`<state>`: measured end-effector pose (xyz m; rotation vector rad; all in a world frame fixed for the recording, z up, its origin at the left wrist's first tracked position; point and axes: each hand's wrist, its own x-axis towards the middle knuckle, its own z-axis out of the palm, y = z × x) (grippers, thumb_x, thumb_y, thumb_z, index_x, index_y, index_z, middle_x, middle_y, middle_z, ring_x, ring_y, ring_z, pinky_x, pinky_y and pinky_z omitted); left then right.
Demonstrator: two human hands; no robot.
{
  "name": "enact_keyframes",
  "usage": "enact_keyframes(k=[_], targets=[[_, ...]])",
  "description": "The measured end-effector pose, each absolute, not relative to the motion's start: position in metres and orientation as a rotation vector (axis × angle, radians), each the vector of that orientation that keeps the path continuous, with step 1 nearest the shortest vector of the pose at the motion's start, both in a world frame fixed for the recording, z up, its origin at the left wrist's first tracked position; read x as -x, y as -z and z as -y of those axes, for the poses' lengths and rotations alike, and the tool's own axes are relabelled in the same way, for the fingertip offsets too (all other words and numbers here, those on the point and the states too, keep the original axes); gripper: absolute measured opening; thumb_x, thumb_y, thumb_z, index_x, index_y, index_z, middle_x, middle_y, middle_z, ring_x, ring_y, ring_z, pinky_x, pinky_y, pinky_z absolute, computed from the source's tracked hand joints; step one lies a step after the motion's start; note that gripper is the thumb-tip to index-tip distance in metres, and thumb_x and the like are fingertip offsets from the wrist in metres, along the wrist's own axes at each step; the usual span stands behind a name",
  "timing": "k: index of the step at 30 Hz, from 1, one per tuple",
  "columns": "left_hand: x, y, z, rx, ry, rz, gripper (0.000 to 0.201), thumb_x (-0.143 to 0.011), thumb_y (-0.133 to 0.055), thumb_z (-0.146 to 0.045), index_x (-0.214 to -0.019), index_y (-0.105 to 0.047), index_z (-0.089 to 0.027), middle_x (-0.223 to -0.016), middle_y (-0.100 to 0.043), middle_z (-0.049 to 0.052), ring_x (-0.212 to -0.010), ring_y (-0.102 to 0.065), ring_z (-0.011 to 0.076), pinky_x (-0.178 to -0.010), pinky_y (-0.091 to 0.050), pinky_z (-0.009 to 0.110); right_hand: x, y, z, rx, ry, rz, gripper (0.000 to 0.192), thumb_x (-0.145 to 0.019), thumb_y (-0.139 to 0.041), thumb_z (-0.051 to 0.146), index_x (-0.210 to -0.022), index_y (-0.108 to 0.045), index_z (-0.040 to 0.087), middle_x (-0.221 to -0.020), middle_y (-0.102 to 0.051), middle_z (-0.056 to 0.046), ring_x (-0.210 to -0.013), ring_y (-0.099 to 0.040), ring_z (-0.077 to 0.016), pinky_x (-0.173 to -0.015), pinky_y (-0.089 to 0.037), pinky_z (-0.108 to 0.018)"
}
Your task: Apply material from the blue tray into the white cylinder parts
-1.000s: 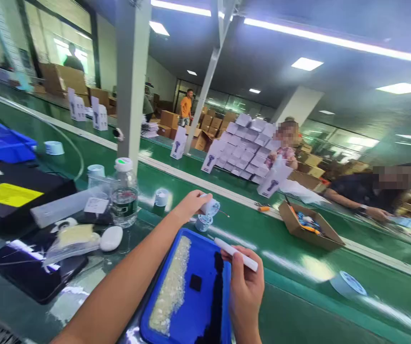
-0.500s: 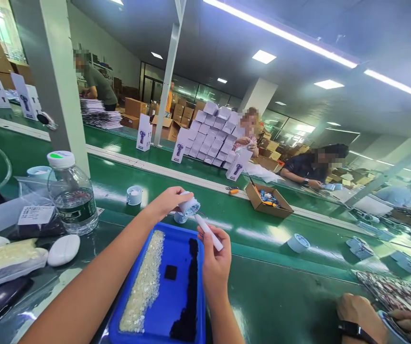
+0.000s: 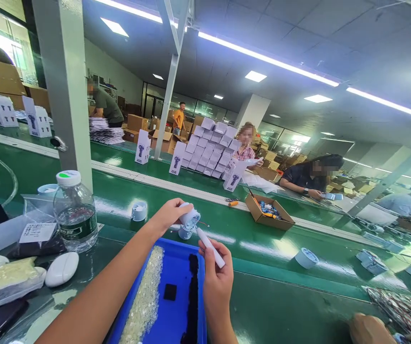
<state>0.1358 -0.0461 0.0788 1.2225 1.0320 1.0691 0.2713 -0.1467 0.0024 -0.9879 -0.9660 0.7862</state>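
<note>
My left hand (image 3: 171, 213) grips a pale blue round plastic housing (image 3: 190, 219), its open end turned toward my right hand. A thin wire sticks out of the housing. My right hand (image 3: 218, 267) is closed around a white pen-like stick (image 3: 210, 247), its tip close to the housing's open end; whether they touch I cannot tell. Below both hands lies a blue tray (image 3: 177, 310) with small translucent pieces (image 3: 144, 296) along its left, a black square (image 3: 170, 292) in the middle and small black pieces (image 3: 192, 296) on the right. Another pale blue part (image 3: 186, 232) stands just behind the housing.
A water bottle (image 3: 75, 215) and a white computer mouse (image 3: 62, 269) are at left. Pale blue housings (image 3: 306, 258) sit along the green belt (image 3: 263, 243). A cardboard box (image 3: 268, 212) holds small parts. Another person's hand (image 3: 370, 328) is at lower right; co-workers are across the belt.
The view has tilted up, so the scene sits lower. Both hands keep their hold on the housing and the stick, close together. The neighbouring person's hand shows less at lower right.
</note>
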Motion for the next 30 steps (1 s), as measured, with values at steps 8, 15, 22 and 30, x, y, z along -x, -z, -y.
enact_keyframes(k=[8,15,22,30], targets=[[-0.137,-0.088,0.05,-1.183,-1.097,-1.014,0.044,-0.053,-0.074,-0.049,-0.068,-0.048,-0.017,-0.063,-0.053,-0.003,-0.058,-0.049,0.0098,-0.059,-0.043,0.026,-0.272,-0.002,0.149,0.92,-0.76,0.978,0.026,-0.087,-0.055,0.039,-0.103,-0.052,0.019,-0.103,-0.066,-0.008,-0.097,-0.064,-0.0202,-0.084,-0.052,-0.035],[-0.139,-0.085,0.05,-1.223,-1.073,-1.008,0.043,-0.056,-0.073,-0.049,-0.069,-0.048,-0.017,-0.065,-0.052,-0.004,-0.058,-0.047,0.0098,-0.058,-0.043,0.026,-0.272,-0.002,0.147,0.931,-0.771,0.989,0.027,-0.087,-0.053,0.038,-0.104,-0.052,0.017,-0.103,-0.066,-0.009,-0.097,-0.064,-0.0213,-0.085,-0.051,-0.036],[-0.141,-0.081,0.05,-1.296,-1.048,-1.014,0.04,-0.061,-0.068,-0.05,-0.072,-0.049,-0.017,-0.067,-0.051,-0.003,-0.059,-0.047,0.0102,-0.058,-0.042,0.025,-0.27,-0.007,0.148,0.943,-0.805,0.994,0.027,-0.087,-0.053,0.038,-0.104,-0.053,0.018,-0.104,-0.066,-0.01,-0.098,-0.063,-0.0212,-0.087,-0.049,-0.036],[-0.156,-0.09,0.062,-1.419,-1.302,-1.108,0.029,-0.068,-0.059,-0.037,-0.058,-0.037,-0.019,-0.054,-0.036,-0.007,-0.051,-0.032,0.0081,-0.048,-0.027,0.022,-0.26,-0.003,0.148,1.135,-0.728,1.152,0.035,-0.084,-0.052,0.047,-0.1,-0.062,0.017,-0.07,-0.062,-0.002,-0.061,-0.057,-0.0157,-0.053,-0.043,-0.023]])
